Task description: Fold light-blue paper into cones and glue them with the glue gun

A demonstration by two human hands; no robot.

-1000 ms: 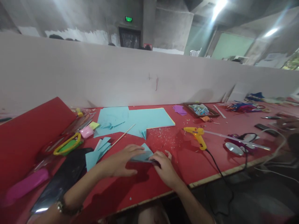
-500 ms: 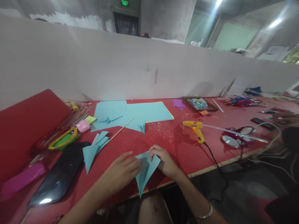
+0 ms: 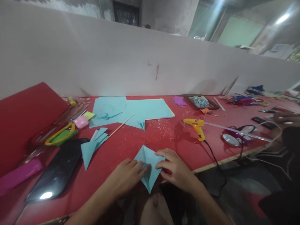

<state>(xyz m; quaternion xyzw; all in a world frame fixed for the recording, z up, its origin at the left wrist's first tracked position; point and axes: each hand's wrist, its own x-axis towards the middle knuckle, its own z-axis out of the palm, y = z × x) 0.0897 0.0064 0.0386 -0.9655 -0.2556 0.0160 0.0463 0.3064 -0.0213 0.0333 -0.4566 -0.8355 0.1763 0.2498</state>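
A light blue folded paper piece (image 3: 147,165), kite-shaped with a point toward me, lies at the front edge of the red table (image 3: 131,147). My left hand (image 3: 127,178) presses its fingertips on the paper's left side. My right hand (image 3: 174,168) rests fingers curled over the right side. Both hands hold the paper down flat.
Other folded blue pieces (image 3: 92,147), a wooden stick (image 3: 120,126) and blue sheets (image 3: 140,111) lie behind. A yellow glue gun (image 3: 197,126) with a black cord is to the right. A black phone (image 3: 58,170) and scissors (image 3: 59,136) are left. Another person's hand (image 3: 284,118) is far right.
The blue paper, lifted off the table edge half a second ago, now lies flat on the table. Both hands came down onto it.
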